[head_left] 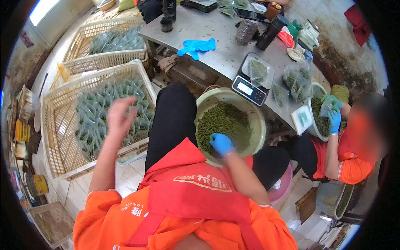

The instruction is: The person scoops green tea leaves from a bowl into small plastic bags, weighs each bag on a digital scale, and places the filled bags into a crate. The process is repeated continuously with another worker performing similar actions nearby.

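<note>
The person's right hand (221, 143), wearing a blue glove, is reaching down into a pale green basin (257, 117) that is resting on the lap, and its fingers are curling into the heap of dried green tea leaves (225, 123) filling the basin; they seem to be pinching up some leaves, though the glove is hiding whether anything is actually caught between them. The bare left hand (120, 116) is hovering, blurred, over the nearer cream plastic crate (52, 125) on the person's left, with its fingers spread open and holding nothing. That crate is lying full of small clear packets of green tea (112, 108), and a second crate (108, 62) of the same kind is sitting just beyond it with more packets inside. Ahead of the basin, a small digital scale (253, 79) is standing at the edge of a grey metal table (216, 46), carrying one filled packet on its pan. A pair of blue gloves (196, 46) is lying farther back on the table, near a dark bottle (270, 32). To the right, another person's blue-gloved hands (333, 112) are working over a second basin (313, 125) of leaves.
</note>
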`<action>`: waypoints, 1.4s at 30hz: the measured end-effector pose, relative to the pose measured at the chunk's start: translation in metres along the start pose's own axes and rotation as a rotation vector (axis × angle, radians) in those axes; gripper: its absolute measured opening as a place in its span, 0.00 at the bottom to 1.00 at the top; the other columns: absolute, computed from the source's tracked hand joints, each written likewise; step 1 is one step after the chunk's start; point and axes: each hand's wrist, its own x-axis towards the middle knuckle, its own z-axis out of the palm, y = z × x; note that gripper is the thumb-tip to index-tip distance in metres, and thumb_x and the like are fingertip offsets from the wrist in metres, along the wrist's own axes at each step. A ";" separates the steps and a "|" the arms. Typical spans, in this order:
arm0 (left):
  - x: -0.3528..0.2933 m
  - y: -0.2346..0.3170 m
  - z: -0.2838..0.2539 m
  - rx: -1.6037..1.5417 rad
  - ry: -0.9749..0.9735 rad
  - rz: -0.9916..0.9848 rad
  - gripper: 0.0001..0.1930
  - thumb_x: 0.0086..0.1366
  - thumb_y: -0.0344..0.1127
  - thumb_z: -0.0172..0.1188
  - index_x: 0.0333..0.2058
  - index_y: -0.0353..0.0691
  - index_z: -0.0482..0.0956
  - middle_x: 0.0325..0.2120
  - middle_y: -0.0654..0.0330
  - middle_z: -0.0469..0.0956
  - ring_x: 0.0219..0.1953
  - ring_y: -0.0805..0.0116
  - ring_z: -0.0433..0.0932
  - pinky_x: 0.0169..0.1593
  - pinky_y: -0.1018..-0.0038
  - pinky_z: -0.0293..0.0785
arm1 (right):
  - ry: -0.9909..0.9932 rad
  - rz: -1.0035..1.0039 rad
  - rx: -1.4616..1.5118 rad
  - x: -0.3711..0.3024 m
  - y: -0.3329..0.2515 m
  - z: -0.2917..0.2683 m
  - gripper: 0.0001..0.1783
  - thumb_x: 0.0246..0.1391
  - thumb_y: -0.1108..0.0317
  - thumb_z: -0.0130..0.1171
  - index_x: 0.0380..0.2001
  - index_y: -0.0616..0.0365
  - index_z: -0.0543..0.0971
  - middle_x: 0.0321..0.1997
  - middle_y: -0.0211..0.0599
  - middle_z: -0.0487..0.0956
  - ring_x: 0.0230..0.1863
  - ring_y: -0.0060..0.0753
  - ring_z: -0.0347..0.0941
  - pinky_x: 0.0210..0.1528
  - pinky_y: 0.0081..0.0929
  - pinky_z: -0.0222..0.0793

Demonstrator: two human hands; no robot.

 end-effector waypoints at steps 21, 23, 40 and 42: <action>0.030 0.163 0.181 -0.619 -0.642 0.326 0.17 0.56 0.40 0.57 0.44 0.45 0.74 0.35 0.54 0.78 0.34 0.55 0.78 0.37 0.64 0.74 | 0.748 0.212 -0.072 0.032 -0.056 -0.205 0.26 0.50 0.70 0.47 0.56 0.54 0.64 0.62 0.50 0.59 0.46 0.56 0.70 0.46 0.45 0.68; 0.033 0.163 0.177 -0.591 -0.684 0.273 0.16 0.56 0.40 0.57 0.43 0.45 0.75 0.33 0.54 0.78 0.33 0.55 0.78 0.36 0.64 0.74 | 0.681 0.306 -0.153 0.048 -0.051 -0.210 0.27 0.49 0.70 0.47 0.55 0.53 0.65 0.62 0.51 0.59 0.46 0.56 0.71 0.45 0.45 0.69; 0.057 0.178 0.191 -1.210 -0.815 -0.286 0.21 0.60 0.28 0.53 0.53 0.39 0.66 0.39 0.58 0.77 0.29 0.77 0.76 0.35 0.78 0.74 | 0.393 0.071 0.419 -0.022 -0.041 -0.157 0.14 0.51 0.62 0.56 0.40 0.54 0.77 0.27 0.48 0.78 0.24 0.43 0.77 0.27 0.36 0.71; 0.052 0.177 0.193 -1.232 -0.799 -0.328 0.18 0.62 0.29 0.51 0.52 0.36 0.67 0.32 0.59 0.79 0.29 0.77 0.77 0.34 0.79 0.75 | 0.644 0.042 0.280 -0.019 -0.042 -0.169 0.14 0.51 0.63 0.55 0.42 0.53 0.76 0.34 0.47 0.78 0.31 0.46 0.77 0.32 0.37 0.72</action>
